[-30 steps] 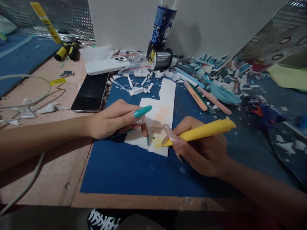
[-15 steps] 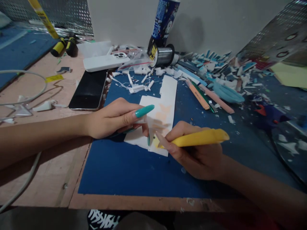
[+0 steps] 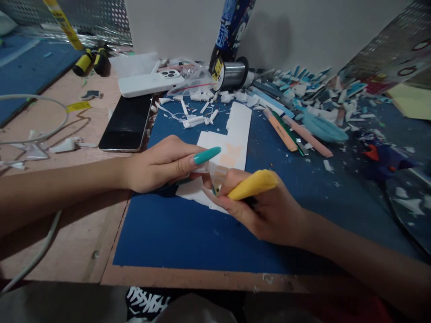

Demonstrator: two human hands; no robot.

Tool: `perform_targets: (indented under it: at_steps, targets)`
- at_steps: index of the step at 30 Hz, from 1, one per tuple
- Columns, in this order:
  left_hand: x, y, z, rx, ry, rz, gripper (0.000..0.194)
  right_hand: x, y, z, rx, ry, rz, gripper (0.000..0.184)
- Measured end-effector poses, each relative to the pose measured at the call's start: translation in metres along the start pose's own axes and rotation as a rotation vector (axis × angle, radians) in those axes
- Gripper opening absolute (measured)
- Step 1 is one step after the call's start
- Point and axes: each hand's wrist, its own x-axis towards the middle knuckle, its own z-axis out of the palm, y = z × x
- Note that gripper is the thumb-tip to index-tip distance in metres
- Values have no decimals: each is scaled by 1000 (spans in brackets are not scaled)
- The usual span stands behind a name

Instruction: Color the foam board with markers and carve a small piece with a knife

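Observation:
On the blue mat (image 3: pixel 175 237) lies an irregular white sheet (image 3: pixel 239 123) with peach-coloured marks in its middle. My left hand (image 3: pixel 161 165), with long teal nails, is over the sheet's left side, its thumb and fingers closed on a small pale piece (image 3: pixel 202 168) that is mostly covered. A thick yellow marker (image 3: pixel 256 184) is gripped in my right hand (image 3: pixel 269 215), its working end pointing toward the left fingertips. Fingers hide the marker's tip, so contact with the piece or the sheet cannot be made out.
Beyond the mat's left edge are a black phone (image 3: pixel 128 123) and a white phone (image 3: pixel 151 84). Wire spool (image 3: pixel 234 75) and bottle (image 3: pixel 232 31) stand behind. Highlighter pens (image 3: pixel 281 130), a heap of scraps (image 3: pixel 313 89) and a dark blue glue gun (image 3: pixel 384 154) are at right.
My right hand has moved a little left and the yellow marker now points more toward me, closer to my left fingertips. My left hand keeps its grip. The view has shifted slightly.

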Motion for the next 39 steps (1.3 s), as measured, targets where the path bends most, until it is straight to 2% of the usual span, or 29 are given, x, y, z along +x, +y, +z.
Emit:
perform_targets:
  at_steps: [5,8,10,12,15,17,23,31,35,39]
  targets:
    - [1,2,0,-38,8,0,45,-8,-2,0,175,227,-55,13]
    - [2,2,-1,-14,-37,25,45,-13,-5,-1,206,416,-19,12]
    - [2,1,-1,-20,-52,22,45,-14,-5,-4,250,472,6,12]
    - [2,1,-1,-63,-27,-3,44,-14,-2,-8,303,398,23,10]
    - [2,0,0,-139,10,-22,41,-13,5,-16,372,198,32,8]
    - [1,0,0,-180,20,-32,39,-12,9,-19,401,135,49,10]
    - [2,0,-2,-220,8,-71,38,-9,16,-17,542,160,185,17]
    - [2,-2,2,-208,44,-56,37,-5,17,-19,445,108,132,19]
    - [2,-2,1,-204,33,-51,37,-7,17,-21,356,75,155,16]
    - [2,-2,0,-190,18,-70,37,-9,17,-21,389,58,184,16]
